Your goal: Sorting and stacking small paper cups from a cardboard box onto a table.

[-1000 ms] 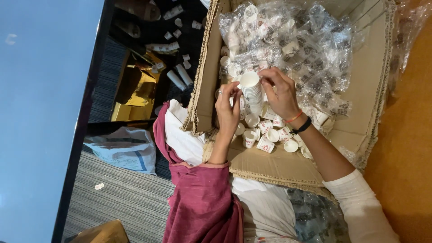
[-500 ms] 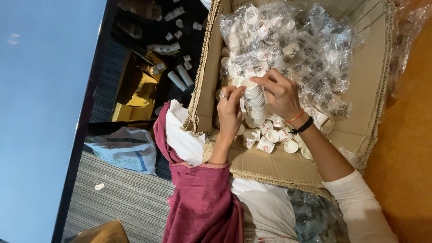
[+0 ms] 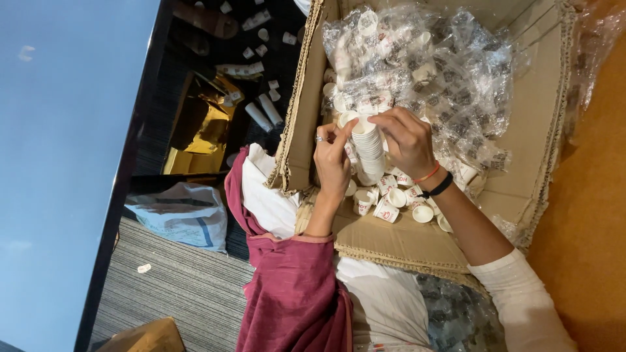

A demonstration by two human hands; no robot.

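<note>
In the head view we are looking down into a large cardboard box (image 3: 521, 163) lying open in front of us. Its far part is holding a heap of clear plastic bags (image 3: 430, 72) packed with small white paper cups, and loose small cups (image 3: 391, 202) are lying scattered on the box floor nearer to us, some upright, some tipped on their sides.

We are holding a stack of white cups (image 3: 370, 146) over the middle of the box, just above the loose ones. Our right hand (image 3: 407, 140) is wrapping around the stack from the right, its grip curled closed on the cups, with a black band and an orange thread on the wrist. Our left hand (image 3: 332, 160) is reaching in from the left, its thumb and forefinger pinching at the rim of the topmost cup; a ring is showing on one finger.

To the left of the box, on a dark floor, a gold foil bag (image 3: 199, 127) is lying open, with more white cups (image 3: 264, 111) strewn around it. Nearer to us a pale plastic bag (image 3: 179, 212) is resting on a striped grey carpet (image 3: 176, 287). A maroon cloth (image 3: 293, 293) is draping over our left arm.
</note>
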